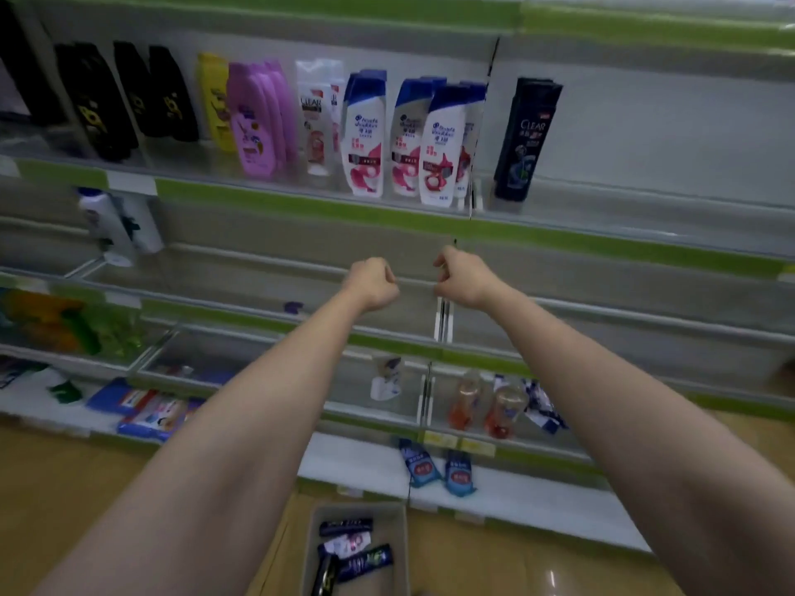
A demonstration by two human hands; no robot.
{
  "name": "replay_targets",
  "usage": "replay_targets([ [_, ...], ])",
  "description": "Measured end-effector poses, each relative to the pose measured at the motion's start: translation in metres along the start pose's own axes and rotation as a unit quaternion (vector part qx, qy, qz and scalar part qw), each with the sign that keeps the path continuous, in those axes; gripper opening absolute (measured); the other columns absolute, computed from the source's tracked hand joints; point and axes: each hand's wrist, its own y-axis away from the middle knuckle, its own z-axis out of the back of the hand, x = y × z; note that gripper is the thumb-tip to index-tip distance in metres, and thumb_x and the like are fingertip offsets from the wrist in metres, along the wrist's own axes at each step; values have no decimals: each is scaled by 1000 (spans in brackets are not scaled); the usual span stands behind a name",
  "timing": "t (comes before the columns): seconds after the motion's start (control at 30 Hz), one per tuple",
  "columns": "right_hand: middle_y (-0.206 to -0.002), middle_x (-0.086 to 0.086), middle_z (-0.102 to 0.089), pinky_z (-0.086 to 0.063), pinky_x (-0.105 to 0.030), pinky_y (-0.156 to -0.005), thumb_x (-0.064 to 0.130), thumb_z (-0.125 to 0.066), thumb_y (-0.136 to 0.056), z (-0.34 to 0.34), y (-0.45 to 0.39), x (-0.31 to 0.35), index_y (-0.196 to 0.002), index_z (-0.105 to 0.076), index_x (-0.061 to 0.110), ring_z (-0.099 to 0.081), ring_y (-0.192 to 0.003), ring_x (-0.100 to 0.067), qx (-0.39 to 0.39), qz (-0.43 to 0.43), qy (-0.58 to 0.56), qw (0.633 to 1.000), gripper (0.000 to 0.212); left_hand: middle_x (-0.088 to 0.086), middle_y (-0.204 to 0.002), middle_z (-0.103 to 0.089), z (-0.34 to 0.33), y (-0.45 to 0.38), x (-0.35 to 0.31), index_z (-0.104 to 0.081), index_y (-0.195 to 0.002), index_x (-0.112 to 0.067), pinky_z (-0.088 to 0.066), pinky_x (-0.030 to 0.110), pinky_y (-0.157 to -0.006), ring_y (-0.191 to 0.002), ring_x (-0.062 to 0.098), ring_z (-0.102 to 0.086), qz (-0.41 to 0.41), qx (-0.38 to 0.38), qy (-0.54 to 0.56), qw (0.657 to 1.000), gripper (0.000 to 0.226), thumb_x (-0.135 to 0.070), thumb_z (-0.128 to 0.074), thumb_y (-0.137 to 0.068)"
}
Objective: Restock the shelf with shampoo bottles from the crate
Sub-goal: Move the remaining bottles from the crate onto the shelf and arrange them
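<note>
Both hands are clenched and hold nothing, left hand and right hand raised before the shelf. Bottles lie in the crate on the floor below (several remain). Reach down, grasp one by its body.

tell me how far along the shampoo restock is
Done: the upper shelf already carries rows of bottles, with a lone black Clear bottle right of the divider. In hand: nothing; the left hand and right hand are curled, empty. Left: several bottles still lie in the crate on the floor.
</note>
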Motion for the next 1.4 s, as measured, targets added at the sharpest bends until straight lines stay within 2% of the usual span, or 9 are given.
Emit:
replay_targets([
  [0.23,-130,-20,-51,-41,-35,-94,20,-62,-88,-116,14,-17,-130,-42,3,-50,-119,-34,149,15,56,987,50,21,-119,-62,-54,27,79,-64,-111,-2,-47,38,-96,-113,34,-57,15,102,-158,982,30,-15,-55,-85],
  [0.63,-133,-19,-44,-41,-36,-94,19,-62,-89,-324,37,-91,-135,-38,4,-48,-120,-34,335,8,17,942,54,17,-129,-48,-207,91,240,-53,-124,-7,-41,35,-103,-121,32,-49,195,219,-122,948,39,-15,-57,-87],
  [0.8,-133,-18,-49,-40,-29,-88,21,-59,-90,-428,51,-135,-134,-41,4,-50,-120,-32,376,-31,1,926,51,17,-126,-44,-280,121,311,-51,-126,-6,-42,33,-99,-112,36,-54,253,264,-93,926,39,-15,-55,-88],
  [1.0,-132,-15,-51,-41,-31,-90,23,-63,-88,-577,68,-205,-131,-43,5,-51,-118,-29,394,-134,-75,906,51,17,-130,-42,-396,137,417,-47,-129,-7,-41,35,-97,-115,33,-50,307,289,-70,904,41,-16,-53,-90],
  [1.07,-131,-14,-53,-40,-26,-86,22,-64,-88,-629,69,-230,-131,-43,4,-53,-117,-27,392,-196,-135,889,51,16,-129,-46,-441,134,454,-50,-126,-5,-42,32,-96,-115,30,-51,320,284,-68,901,37,-14,-53,-90],
  [1.13,-129,-15,-55,-41,-28,-92,20,-66,-87,-680,67,-256,-131,-45,4,-53,-117,-28,371,-268,-207,865,51,14,-130,-49,-488,125,488,-51,-126,-5,-42,32,-95,-116,29,-51,310,295,-72,901,38,-16,-53,-90],
  [1.23,-113,-16,-60,-50,-37,-88,17,-66,-87,-753,57,-291,-109,-54,11,-56,-100,-26,322,-334,-271,843,26,16,-133,-46,-552,101,533,-51,-122,-3,-41,34,-95,-117,31,-49,286,315,-67,902,36,-19,-54,-89],
  [1.3,-100,-16,-59,-50,-35,-74,16,-65,-87,-802,47,-314,-99,-58,10,-55,-90,-26,296,-367,-300,830,15,19,-134,-43,-594,79,561,-49,-123,-1,-41,33,-97,-118,33,-48,288,276,-54,915,37,-17,-53,-90],
  [1.4,-99,-17,-65,-52,-36,-80,18,-66,-85,-866,37,-347,-104,-65,1,-63,-97,-34,267,-371,-240,857,26,22,-133,-44,-638,45,590,-44,-130,1,-41,36,-102,-119,35,-48,325,175,-15,929,42,-19,-49,-94],
])
